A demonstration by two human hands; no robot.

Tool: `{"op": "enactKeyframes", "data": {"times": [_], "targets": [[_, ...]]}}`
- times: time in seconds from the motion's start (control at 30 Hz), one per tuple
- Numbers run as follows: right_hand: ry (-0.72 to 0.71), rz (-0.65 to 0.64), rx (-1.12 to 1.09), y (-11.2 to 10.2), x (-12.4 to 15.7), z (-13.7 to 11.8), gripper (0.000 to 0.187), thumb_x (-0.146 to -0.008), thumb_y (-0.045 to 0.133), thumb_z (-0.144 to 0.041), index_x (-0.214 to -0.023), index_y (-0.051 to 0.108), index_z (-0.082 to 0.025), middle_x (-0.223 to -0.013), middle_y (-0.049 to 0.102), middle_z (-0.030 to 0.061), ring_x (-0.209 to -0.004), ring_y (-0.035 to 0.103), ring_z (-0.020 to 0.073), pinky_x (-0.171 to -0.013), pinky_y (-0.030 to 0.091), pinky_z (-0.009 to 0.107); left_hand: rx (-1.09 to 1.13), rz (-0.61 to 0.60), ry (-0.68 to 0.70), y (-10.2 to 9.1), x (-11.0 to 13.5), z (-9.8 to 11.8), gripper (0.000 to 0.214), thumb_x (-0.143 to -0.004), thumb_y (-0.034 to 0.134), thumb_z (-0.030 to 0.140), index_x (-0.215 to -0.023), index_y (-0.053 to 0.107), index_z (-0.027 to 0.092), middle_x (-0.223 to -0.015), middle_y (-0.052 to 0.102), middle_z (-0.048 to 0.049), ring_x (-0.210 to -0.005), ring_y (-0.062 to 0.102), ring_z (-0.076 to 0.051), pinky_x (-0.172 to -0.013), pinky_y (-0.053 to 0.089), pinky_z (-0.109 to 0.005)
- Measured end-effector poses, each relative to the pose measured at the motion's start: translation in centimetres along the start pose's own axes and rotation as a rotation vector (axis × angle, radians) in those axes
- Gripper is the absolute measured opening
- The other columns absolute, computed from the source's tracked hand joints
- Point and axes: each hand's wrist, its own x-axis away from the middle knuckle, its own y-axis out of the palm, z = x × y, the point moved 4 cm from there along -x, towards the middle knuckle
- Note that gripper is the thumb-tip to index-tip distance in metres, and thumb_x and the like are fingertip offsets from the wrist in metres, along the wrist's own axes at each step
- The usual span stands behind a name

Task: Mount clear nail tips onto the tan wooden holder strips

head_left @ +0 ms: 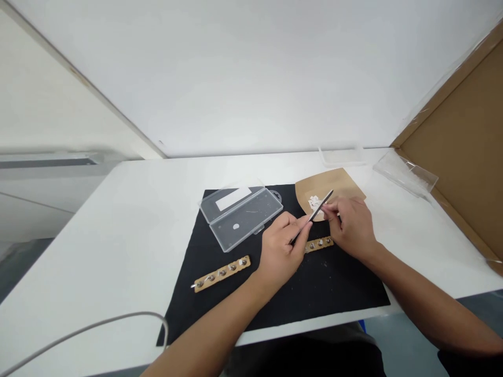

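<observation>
My left hand (281, 246) is closed on a pair of metal tweezers (315, 211), whose tips point up and right toward small white bits on a brown paper piece (340, 183). My right hand (353, 222) is closed beside the tweezers' tip, its fingertips pinched near it; what they hold is too small to tell. Just below both hands lies a short wooden strip with metal studs (320, 243), partly hidden by them. A second, longer studded strip (222, 272) lies to the left on the black mat (314, 293).
A clear plastic case (240, 214) lies open at the mat's upper left. A clear plastic bag (406, 174) and a cardboard panel (463, 141) are on the right. A grey cable (98, 327) runs across the white table (129, 220) at lower left.
</observation>
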Motion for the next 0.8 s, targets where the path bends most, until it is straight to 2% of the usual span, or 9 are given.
{"op": "enactKeyframes", "data": {"times": [0.07,0.2,0.33,0.43,0.57,0.7,0.8], "targets": [[0.002,-0.026,-0.021,0.05,-0.13,0.00,0.023,-0.109,0.054,-0.029,-0.086,0.055,-0.025,-0.079,0.078,0.0026,-0.067,0.069,0.0218,-0.076,0.043,0.040,-0.003,0.013,0.022,-0.04,0.02,0.08,0.023,-0.107,0.063,0.020,-0.118,0.083,0.019,-0.071,0.058,0.0003,-0.068,0.059,-0.013,-0.064,0.048,-0.027],[0.077,0.022,-0.003,-0.29,-0.32,0.23,0.018,-0.106,0.056,-0.027,-0.088,0.057,-0.024,-0.083,0.080,0.0028,-0.069,0.071,0.0223,-0.082,0.041,0.041,0.002,0.027,0.046,-0.07,0.02,0.16,0.023,-0.106,0.064,0.018,-0.118,0.083,0.018,-0.073,0.058,0.0002,-0.069,0.059,-0.013,-0.065,0.048,-0.026],[0.026,-0.044,-0.042,-0.15,-0.41,-0.09,0.020,-0.107,0.056,-0.027,-0.087,0.056,-0.024,-0.078,0.078,0.0011,-0.065,0.070,0.0208,-0.079,0.039,0.040,-0.006,0.029,0.044,-0.05,0.00,0.19,0.022,-0.106,0.064,0.018,-0.116,0.083,0.018,-0.074,0.058,-0.0001,-0.068,0.058,-0.013,-0.065,0.048,-0.027],[0.077,0.013,-0.003,-0.39,-0.48,0.05,0.019,-0.106,0.057,-0.025,-0.087,0.057,-0.024,-0.081,0.080,0.0011,-0.065,0.070,0.0201,-0.082,0.038,0.041,0.005,0.031,0.048,-0.03,-0.01,0.23,0.022,-0.107,0.063,0.020,-0.116,0.083,0.018,-0.074,0.059,-0.0006,-0.069,0.058,-0.013,-0.065,0.048,-0.027],[0.041,-0.042,-0.047,-0.22,-0.59,-0.36,0.023,-0.107,0.056,-0.028,-0.084,0.056,-0.024,-0.076,0.078,-0.0001,-0.064,0.069,0.0195,-0.079,0.038,0.040,-0.021,0.030,0.063,-0.04,-0.03,0.24,0.023,-0.108,0.061,0.022,-0.114,0.083,0.019,-0.074,0.058,-0.0006,-0.068,0.057,-0.013,-0.064,0.048,-0.026],[0.097,0.003,-0.015,-0.54,-0.67,-0.37,0.025,-0.108,0.056,-0.029,-0.083,0.057,-0.024,-0.075,0.078,-0.0005,-0.061,0.067,0.0188,-0.081,0.037,0.041,-0.014,0.033,0.074,-0.09,-0.06,0.21,0.024,-0.108,0.060,0.021,-0.114,0.083,0.018,-0.074,0.057,-0.0007,-0.068,0.057,-0.013,-0.064,0.048,-0.026],[0.045,-0.059,-0.047,-0.33,-0.64,-0.52,0.026,-0.108,0.054,-0.029,-0.083,0.056,-0.024,-0.074,0.077,-0.0007,-0.061,0.067,0.0188,-0.080,0.038,0.040,-0.033,0.038,0.075,-0.09,-0.07,0.24,0.022,-0.108,0.061,0.020,-0.114,0.082,0.018,-0.075,0.057,-0.0004,-0.068,0.056,-0.013,-0.064,0.047,-0.027]]}}
